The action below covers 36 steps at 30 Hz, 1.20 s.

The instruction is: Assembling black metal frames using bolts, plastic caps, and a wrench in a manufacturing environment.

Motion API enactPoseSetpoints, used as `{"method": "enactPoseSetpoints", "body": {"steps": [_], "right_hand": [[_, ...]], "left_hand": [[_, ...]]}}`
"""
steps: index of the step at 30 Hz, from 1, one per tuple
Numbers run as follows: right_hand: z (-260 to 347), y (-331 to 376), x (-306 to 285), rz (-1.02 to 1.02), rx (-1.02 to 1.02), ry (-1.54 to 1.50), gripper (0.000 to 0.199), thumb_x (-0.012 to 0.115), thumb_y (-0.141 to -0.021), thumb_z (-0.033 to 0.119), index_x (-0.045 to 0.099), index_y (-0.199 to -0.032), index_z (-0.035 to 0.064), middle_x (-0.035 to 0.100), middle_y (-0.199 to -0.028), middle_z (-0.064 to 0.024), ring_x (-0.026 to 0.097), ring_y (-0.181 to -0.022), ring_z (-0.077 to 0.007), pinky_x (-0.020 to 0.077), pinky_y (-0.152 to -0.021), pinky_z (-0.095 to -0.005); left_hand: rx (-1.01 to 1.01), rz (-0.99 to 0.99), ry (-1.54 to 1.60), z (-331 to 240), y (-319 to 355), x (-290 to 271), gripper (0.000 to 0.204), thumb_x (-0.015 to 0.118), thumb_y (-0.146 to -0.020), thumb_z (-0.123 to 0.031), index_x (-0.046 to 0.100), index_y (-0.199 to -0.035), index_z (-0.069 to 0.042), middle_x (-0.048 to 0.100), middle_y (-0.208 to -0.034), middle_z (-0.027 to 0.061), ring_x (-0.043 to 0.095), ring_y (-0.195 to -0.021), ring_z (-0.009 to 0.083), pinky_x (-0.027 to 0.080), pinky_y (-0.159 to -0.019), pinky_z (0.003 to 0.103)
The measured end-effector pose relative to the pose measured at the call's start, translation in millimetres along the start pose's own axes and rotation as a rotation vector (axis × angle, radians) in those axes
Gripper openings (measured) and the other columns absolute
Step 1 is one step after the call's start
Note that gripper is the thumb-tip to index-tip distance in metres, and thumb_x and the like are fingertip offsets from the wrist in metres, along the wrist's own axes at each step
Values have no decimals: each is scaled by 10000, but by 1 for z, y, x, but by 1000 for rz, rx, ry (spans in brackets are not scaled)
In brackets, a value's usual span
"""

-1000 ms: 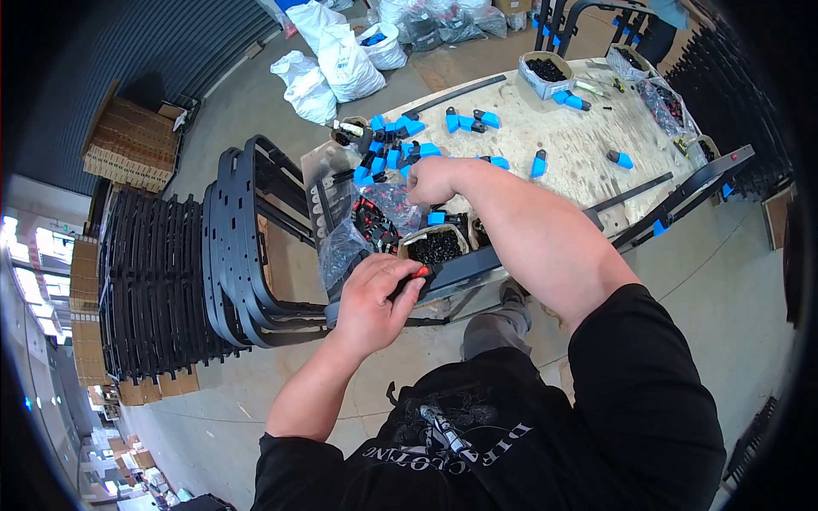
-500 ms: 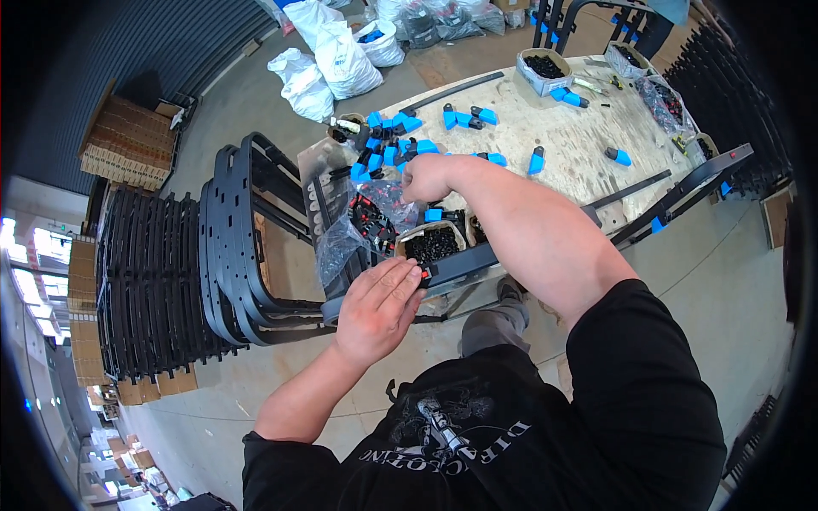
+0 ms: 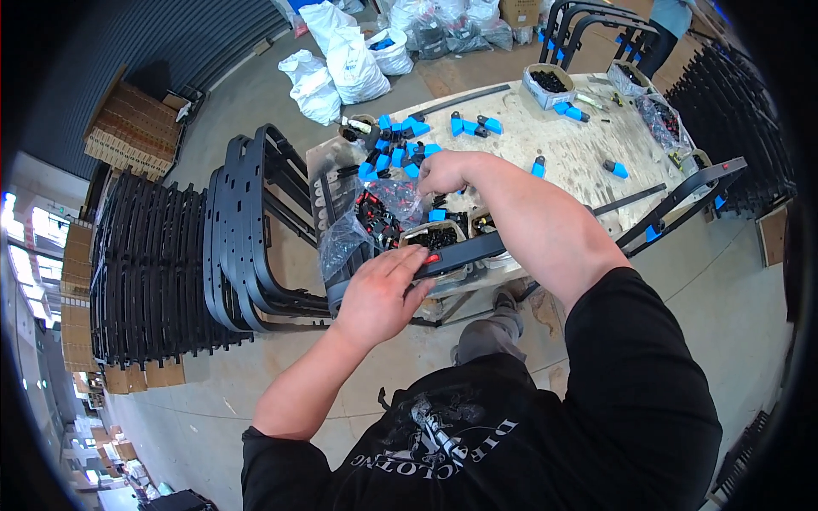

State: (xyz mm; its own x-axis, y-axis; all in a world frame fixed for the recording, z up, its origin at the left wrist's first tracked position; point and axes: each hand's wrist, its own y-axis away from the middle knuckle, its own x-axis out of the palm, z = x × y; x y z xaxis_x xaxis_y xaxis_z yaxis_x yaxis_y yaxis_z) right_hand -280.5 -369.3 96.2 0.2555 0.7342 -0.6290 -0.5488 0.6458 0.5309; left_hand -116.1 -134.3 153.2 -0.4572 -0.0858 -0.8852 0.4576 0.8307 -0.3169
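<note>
A black tubular frame (image 3: 470, 250) lies along the near edge of the workbench, with a small red piece (image 3: 432, 259) set in its bar. My left hand (image 3: 379, 291) is closed over that bar, fingers across the top and thumb on the near side, the fingertips beside the red piece. Further away, my right hand (image 3: 445, 173) hangs with curled fingers at the edge of a clear plastic bag (image 3: 334, 247) of red and black parts; what it pinches, if anything, is hidden. Just beyond are blue-and-black brackets (image 3: 399, 159). Between my hands stands a tub of small black parts (image 3: 436, 232).
The wooden workbench (image 3: 562, 140) carries more tubs (image 3: 549, 83) and loose brackets. Black frames (image 3: 247, 230) stand stacked on the left. White sacks (image 3: 351, 68) and cartons (image 3: 136, 128) are on the floor behind. Another person (image 3: 671, 25) stands at the far right.
My left fingertips have shifted, and the red piece in the bar shows more fully. My right hand stays by the plastic bag with its fingers curled. The whole view has shifted slightly.
</note>
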Motion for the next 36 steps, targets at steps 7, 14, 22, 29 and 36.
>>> {"method": "enactPoseSetpoints", "body": {"steps": [7,14,22,29,36], "right_hand": [[-13,0,4,-205,-63,230,436,733,-838,416,747,-1144,105,731,-1126,-157,690,-1032,-301,544,-873,-424],[-9,11,71,-373,-152,229,342,670,-804,345,766,-931,42,732,-962,-212,711,-902,-346,553,-820,-460],[4,161,109,-521,-187,-77,316,703,-824,326,729,-950,38,729,-931,-181,702,-901,-362,552,-817,-445],[1,298,57,-882,-243,-415,353,688,-864,335,683,-1079,54,722,-994,-177,692,-941,-366,547,-825,-458],[-229,449,98,-736,16,-394,395,642,-940,419,687,-1007,32,697,-910,-167,673,-847,-336,526,-768,-442]], "left_hand": [[-435,-77,-183,40,56,-1,400,831,-725,-316,652,-972,-57,686,-910,165,670,-848,372,537,-734,462],[-287,-209,-163,25,83,9,311,816,-672,-253,622,-836,-74,640,-786,165,643,-759,404,523,-672,489],[-105,-151,-4,-17,97,-2,251,754,-629,-114,578,-797,-52,601,-752,166,611,-731,398,487,-655,454],[-224,-36,72,-47,88,7,216,745,-656,-136,582,-745,-26,589,-657,176,610,-637,388,485,-602,404],[-302,-46,-9,-143,24,22,182,730,-668,-91,581,-739,-16,578,-639,162,606,-604,315,462,-583,385]]}}
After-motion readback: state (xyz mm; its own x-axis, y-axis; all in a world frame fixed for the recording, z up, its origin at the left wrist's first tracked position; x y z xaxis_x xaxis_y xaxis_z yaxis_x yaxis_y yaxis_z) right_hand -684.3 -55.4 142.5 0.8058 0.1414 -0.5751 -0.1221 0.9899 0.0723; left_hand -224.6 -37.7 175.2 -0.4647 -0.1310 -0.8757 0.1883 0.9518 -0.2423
